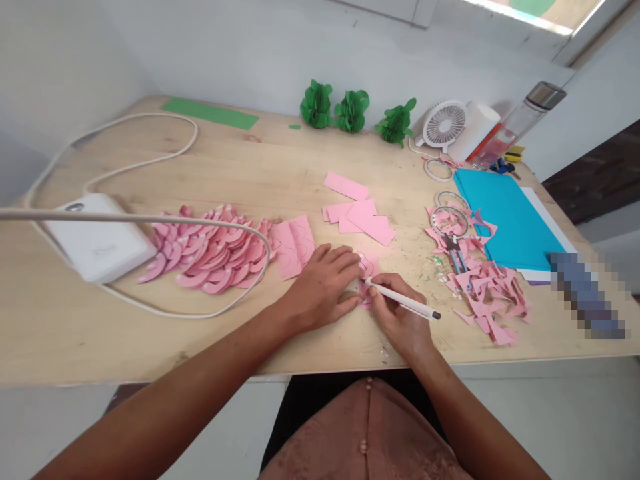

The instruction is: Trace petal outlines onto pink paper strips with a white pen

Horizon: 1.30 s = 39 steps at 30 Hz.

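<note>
My right hand (404, 320) grips a white pen (405, 301), its tip on a small pink paper piece (369, 265) near the table's front edge. Palm down, my left hand (325, 287) rests on the left side of that piece, fingers partly spread; a pale, small template lies by its fingertips and is partly hidden. Just left of my left hand are pink sheets with drawn curves (294, 245). Farther left lies a heap of cut pink curved pieces (215, 250). Plain pink strips (367, 217) lie beyond my hands.
Pink scraps (493, 297) and scissors (456, 253) lie right, near a blue folder (515, 213). A white box (100, 240) with a looping cable sits left. Green paper shapes (351, 111), a fan (444, 125) and a bottle (520, 123) stand at the back.
</note>
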### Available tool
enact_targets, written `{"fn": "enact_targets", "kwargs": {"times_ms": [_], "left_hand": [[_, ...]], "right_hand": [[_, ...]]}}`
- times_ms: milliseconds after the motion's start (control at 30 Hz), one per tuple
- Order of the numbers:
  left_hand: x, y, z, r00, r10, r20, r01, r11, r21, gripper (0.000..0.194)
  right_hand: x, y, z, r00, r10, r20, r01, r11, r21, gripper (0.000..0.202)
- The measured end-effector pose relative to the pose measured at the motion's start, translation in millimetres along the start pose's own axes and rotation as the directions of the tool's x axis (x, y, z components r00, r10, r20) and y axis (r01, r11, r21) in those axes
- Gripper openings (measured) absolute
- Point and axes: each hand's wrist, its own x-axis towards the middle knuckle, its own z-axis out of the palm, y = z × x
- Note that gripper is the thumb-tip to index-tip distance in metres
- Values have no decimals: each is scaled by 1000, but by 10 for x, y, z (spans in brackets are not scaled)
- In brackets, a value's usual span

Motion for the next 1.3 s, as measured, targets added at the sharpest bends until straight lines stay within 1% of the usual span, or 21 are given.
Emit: {"fn": "enact_targets", "kwargs": {"times_ms": [167, 267, 433, 733, 967, 1300], "left_hand": [[-2, 1, 0, 1000, -3, -4, 3, 1000, -7, 23], [-3, 3, -1, 1000, -8, 1, 8, 1000, -9, 23], [-4, 1, 2, 1000, -13, 7, 13, 1000, -8, 23], [-3, -2, 10, 1000, -6, 4, 6, 1000, -3, 23], [-5, -4, 9, 1000, -6, 1, 6, 1000, -3, 24], [-5, 1, 9, 1000, -4, -11, 4, 1000, 4, 24]], "right_hand": [[10, -7, -3, 1000, 1, 9, -1, 1000, -17, 9], [17, -20, -10, 1000, 12, 3, -12, 1000, 6, 8], [11, -38, -14, 999, 43, -31, -42, 999, 29, 9], [12, -11, 5, 1000, 16, -19, -16, 1000, 0, 8], [10, 4, 17, 1000, 17, -3, -18, 1000, -18, 8], [0, 3, 8, 1000, 2, -26, -3, 999, -44, 9]]}}
